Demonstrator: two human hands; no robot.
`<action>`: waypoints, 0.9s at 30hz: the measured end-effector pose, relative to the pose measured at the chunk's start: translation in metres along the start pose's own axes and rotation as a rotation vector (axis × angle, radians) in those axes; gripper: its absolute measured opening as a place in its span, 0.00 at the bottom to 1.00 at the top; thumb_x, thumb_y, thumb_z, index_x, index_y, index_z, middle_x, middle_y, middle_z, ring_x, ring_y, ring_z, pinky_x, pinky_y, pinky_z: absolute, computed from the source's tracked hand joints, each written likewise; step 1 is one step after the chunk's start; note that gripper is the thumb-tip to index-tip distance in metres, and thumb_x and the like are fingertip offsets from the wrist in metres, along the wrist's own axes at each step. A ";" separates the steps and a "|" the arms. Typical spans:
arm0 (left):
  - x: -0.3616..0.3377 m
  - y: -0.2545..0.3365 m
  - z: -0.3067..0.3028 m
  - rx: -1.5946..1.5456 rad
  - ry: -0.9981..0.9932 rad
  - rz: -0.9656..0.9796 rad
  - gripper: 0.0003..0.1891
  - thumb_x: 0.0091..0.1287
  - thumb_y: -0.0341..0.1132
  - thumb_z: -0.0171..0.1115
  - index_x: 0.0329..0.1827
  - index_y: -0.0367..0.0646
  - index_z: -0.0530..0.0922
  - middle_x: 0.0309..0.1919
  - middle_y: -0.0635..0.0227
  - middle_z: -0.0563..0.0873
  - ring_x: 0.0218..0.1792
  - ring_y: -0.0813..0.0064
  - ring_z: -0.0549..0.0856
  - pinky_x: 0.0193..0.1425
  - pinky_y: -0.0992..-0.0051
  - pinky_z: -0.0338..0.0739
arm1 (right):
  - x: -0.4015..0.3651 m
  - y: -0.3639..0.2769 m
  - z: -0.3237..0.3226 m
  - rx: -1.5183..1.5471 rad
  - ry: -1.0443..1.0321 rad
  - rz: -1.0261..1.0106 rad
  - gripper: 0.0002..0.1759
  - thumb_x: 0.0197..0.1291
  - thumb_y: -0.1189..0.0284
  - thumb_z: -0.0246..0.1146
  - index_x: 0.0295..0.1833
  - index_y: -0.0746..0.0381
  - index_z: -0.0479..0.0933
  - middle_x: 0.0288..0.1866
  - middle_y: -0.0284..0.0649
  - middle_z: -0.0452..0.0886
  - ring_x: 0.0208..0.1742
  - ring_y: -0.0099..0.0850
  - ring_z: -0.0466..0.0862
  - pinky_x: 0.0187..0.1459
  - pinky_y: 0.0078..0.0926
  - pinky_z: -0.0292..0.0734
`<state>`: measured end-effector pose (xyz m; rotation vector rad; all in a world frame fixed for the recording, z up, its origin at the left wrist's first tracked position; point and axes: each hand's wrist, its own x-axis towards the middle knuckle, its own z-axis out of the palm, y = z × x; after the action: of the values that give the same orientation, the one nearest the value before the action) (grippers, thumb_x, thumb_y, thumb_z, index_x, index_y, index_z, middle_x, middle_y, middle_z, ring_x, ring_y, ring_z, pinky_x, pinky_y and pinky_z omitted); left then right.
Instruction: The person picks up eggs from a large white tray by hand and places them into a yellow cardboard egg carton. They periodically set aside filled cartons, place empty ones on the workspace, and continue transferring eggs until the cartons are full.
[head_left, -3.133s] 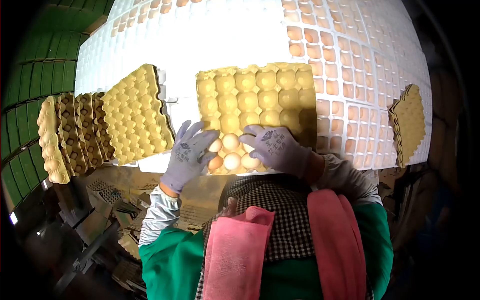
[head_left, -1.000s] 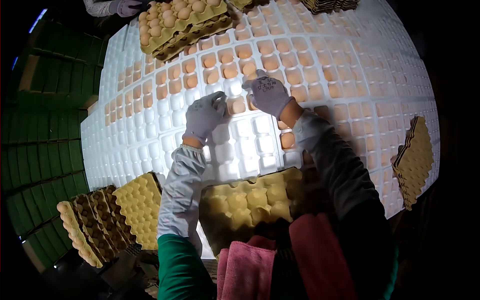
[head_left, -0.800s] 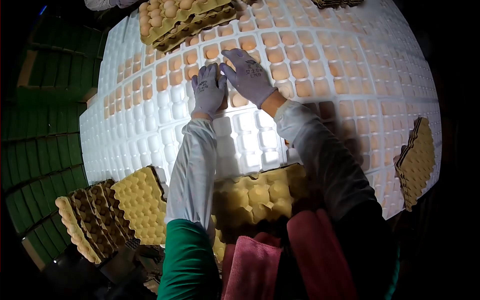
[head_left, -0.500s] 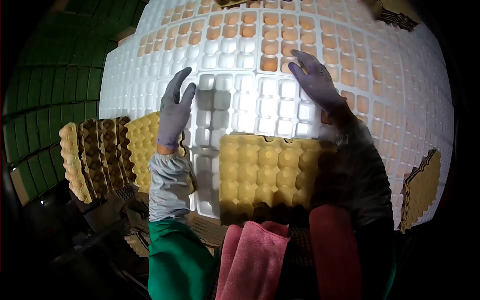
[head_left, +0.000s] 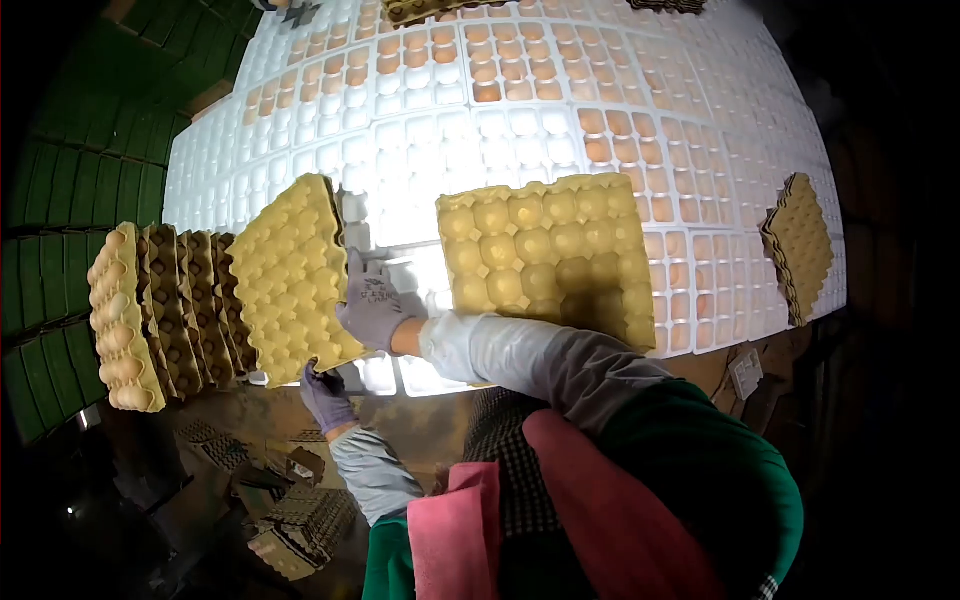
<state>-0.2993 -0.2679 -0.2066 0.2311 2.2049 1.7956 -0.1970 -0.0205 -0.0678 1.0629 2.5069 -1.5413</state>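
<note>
My gloved right hand (head_left: 376, 304) reaches across to the left and grips the right edge of a tilted stack of yellow pulp egg trays (head_left: 292, 285). At the stack's bottom corner, my gloved left hand (head_left: 327, 398) has its fingers around the edge. Another yellow pulp tray (head_left: 545, 245) lies on the white plastic trays in front of me, its cups showing no eggs. Fingertips of both hands are partly hidden by the stack.
Upright dark pulp trays (head_left: 180, 310) stand at the left beside a tray holding brown eggs (head_left: 122, 315). White trays with eggs (head_left: 510, 60) cover the back and right. More pulp trays (head_left: 797, 245) lean at the right. Bundled trays (head_left: 300, 525) sit below at left.
Both hands have moved from above the white trays to the left-hand yellow stack. The right arm now crosses my body. The view has shifted, and the middle yellow tray appears higher.
</note>
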 end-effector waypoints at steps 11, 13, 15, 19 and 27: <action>-0.078 0.208 0.104 0.022 -0.434 0.134 0.23 0.73 0.32 0.56 0.69 0.31 0.71 0.58 0.57 0.83 0.57 0.69 0.84 0.63 0.71 0.77 | -0.245 0.134 -0.217 0.195 0.235 -0.095 0.38 0.66 0.69 0.68 0.77 0.66 0.59 0.66 0.46 0.78 0.64 0.34 0.80 0.66 0.32 0.75; -0.071 0.243 0.145 -0.285 -0.691 -0.048 0.22 0.72 0.31 0.57 0.66 0.30 0.74 0.58 0.61 0.84 0.55 0.70 0.84 0.61 0.72 0.77 | -0.278 0.167 -0.249 0.631 0.563 -0.074 0.35 0.73 0.65 0.62 0.79 0.63 0.58 0.70 0.48 0.73 0.66 0.34 0.79 0.66 0.32 0.75; -0.054 0.217 0.182 -0.129 -0.890 -0.018 0.22 0.70 0.31 0.57 0.66 0.31 0.74 0.57 0.63 0.84 0.52 0.71 0.85 0.58 0.73 0.78 | -0.281 0.202 -0.240 1.196 0.547 0.130 0.39 0.78 0.45 0.44 0.78 0.66 0.58 0.73 0.49 0.72 0.73 0.35 0.73 0.71 0.34 0.72; -0.056 0.165 0.232 0.239 -0.839 0.161 0.26 0.72 0.36 0.56 0.70 0.32 0.71 0.61 0.57 0.81 0.57 0.70 0.79 0.65 0.71 0.70 | -0.261 0.175 -0.208 0.338 0.389 0.227 0.45 0.75 0.42 0.49 0.81 0.67 0.55 0.79 0.52 0.63 0.78 0.38 0.65 0.77 0.31 0.56; -0.076 0.136 0.217 0.221 -0.753 0.161 0.31 0.81 0.49 0.49 0.75 0.31 0.66 0.72 0.56 0.71 0.71 0.65 0.72 0.76 0.70 0.59 | -0.212 0.217 -0.222 0.199 0.387 0.252 0.40 0.74 0.46 0.51 0.70 0.75 0.61 0.62 0.71 0.75 0.67 0.60 0.75 0.67 0.47 0.68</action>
<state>-0.1659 -0.0603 -0.1040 0.9747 1.8404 1.2225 0.1576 0.1032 -0.0504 1.7835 2.3375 -1.6686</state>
